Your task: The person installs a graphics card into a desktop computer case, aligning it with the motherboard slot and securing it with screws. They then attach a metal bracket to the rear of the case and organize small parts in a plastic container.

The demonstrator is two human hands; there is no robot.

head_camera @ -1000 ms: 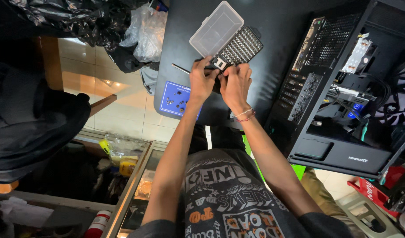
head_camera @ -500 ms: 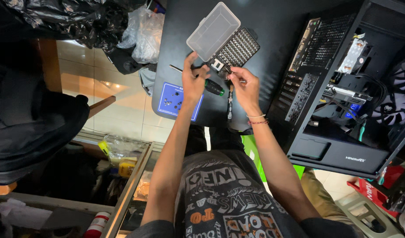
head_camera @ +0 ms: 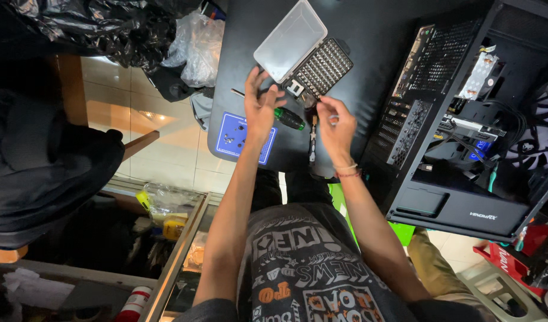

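Note:
An open bit case lies on the black table point(head_camera: 369, 36): a clear lid point(head_camera: 289, 39) and a dark tray of several bits point(head_camera: 323, 62). My left hand point(head_camera: 259, 110) hovers just below the case with fingers spread, over the thin shaft of a green-and-black handled screwdriver point(head_camera: 289, 118) that pokes out on both sides of it. My right hand point(head_camera: 336, 128) is to its right, fingertips pinched on a small pale bit point(head_camera: 332, 119). A slim metal driver shaft point(head_camera: 312, 140) lies on the table between the two hands.
A blue screw mat point(head_camera: 241, 136) sits at the table's near left edge. An open black computer case point(head_camera: 465, 119) with cables and a fan fills the right. Black and clear plastic bags point(head_camera: 190, 42) lie at the upper left; a glass-topped cabinet point(head_camera: 178, 238) is lower left.
Both hands drew back from the bit case and moved apart. My left hand's fingers spread open over the screwdriver. My right hand came away pinching a small piece.

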